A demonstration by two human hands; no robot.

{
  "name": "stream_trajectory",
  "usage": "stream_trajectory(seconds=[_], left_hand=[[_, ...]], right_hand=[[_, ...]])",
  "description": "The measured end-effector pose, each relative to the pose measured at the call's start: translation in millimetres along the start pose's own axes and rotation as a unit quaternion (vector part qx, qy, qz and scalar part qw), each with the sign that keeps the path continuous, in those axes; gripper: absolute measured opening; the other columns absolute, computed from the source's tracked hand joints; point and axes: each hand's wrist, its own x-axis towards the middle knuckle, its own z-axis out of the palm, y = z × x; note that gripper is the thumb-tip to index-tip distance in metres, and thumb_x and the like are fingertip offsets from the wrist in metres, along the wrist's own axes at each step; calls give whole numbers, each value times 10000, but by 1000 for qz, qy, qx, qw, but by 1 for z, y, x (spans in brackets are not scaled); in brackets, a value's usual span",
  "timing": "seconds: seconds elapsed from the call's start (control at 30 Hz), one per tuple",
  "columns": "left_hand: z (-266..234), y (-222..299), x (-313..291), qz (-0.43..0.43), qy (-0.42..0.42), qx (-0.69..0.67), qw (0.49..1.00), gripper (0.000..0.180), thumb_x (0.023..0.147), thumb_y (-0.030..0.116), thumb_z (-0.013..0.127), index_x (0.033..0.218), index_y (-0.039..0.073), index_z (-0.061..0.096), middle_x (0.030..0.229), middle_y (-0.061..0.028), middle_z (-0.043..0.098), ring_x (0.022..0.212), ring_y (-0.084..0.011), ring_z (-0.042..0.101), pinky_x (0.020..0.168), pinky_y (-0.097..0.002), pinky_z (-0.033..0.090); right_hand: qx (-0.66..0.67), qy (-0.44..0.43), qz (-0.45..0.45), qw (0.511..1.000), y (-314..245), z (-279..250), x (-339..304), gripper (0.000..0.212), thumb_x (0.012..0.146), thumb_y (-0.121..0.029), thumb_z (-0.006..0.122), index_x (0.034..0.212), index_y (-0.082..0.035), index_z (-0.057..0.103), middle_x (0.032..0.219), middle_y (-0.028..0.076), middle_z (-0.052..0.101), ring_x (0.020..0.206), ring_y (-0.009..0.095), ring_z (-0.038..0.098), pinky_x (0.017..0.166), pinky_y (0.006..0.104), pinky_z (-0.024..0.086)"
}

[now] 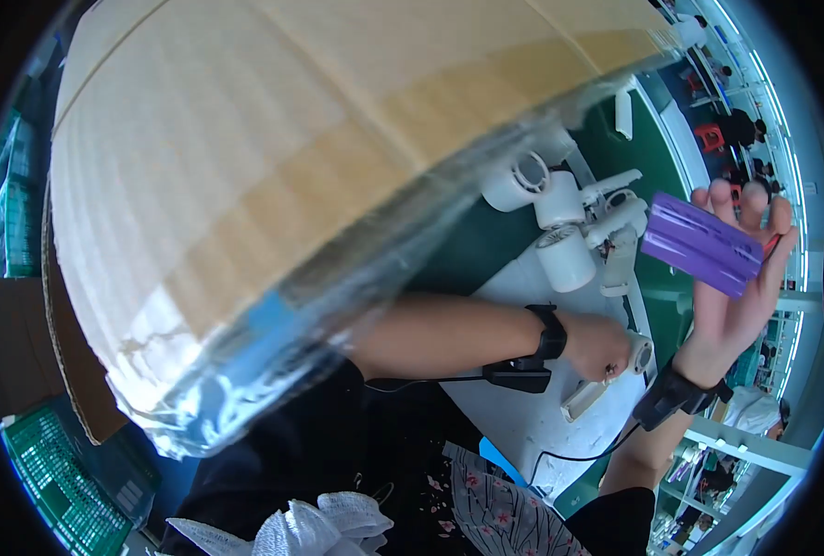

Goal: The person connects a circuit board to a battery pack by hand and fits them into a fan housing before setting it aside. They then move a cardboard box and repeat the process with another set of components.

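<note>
Handling 2 parts seems the step: left hand (pixel 597 347) has fingers around a white plastic handle-shaped piece (pixel 583 400) over the green bench (pixel 648 153); right hand (pixel 732 310), fingers loosely curled, supports a glossy purple curved shell (pixel 702 243), likely needing steadying next.

Looks like super glossy, smooth plastic on the purple shell (pixel 702 246). More of a satin plastic on the white housings (pixel 566 261). Matt cardboard for the big box (pixel 245 120), shiny crinkly clear film (pixel 213 415) along its edge. Just plastic for the green crate (pixel 64 477).
</note>
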Motion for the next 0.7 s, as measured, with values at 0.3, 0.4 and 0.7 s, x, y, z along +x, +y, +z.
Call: stream_trajectory(seconds=[0.3, 0.4, 0.7], left_hand=[[-6, 12, -13, 9, -12, -7, 1000, 125, 686, 100, 686, 782, 44, 629, 839, -129, 620, 851, -321, 604, 754, -412, 481], [-3, 18, -8, 5, -26, 0, 1000, 144, 705, 106, 719, 771, 44, 607, 908, -115, 611, 890, -315, 595, 777, -405, 472], [-11, 35, -10, -58, -24, -22, 998, 192, 721, 78, 760, 816, 52, 595, 930, -80, 577, 874, -266, 584, 753, -367, 469]], right_hand=[[-6, 76, 246, 966, -29, -123, -124, 205, 1010, -254, 471, 983, -55, 511, 570, 15, 482, 440, 124, 456, 433, 245, 348], [-62, 148, 294, 942, -29, -144, -168, 196, 1004, -241, 483, 968, -52, 515, 555, 5, 446, 429, 108, 415, 430, 235, 324], [-167, 305, 195, 917, 30, -143, -228, 261, 958, -289, 568, 947, -30, 540, 701, 6, 489, 636, 99, 468, 592, 238, 364]])
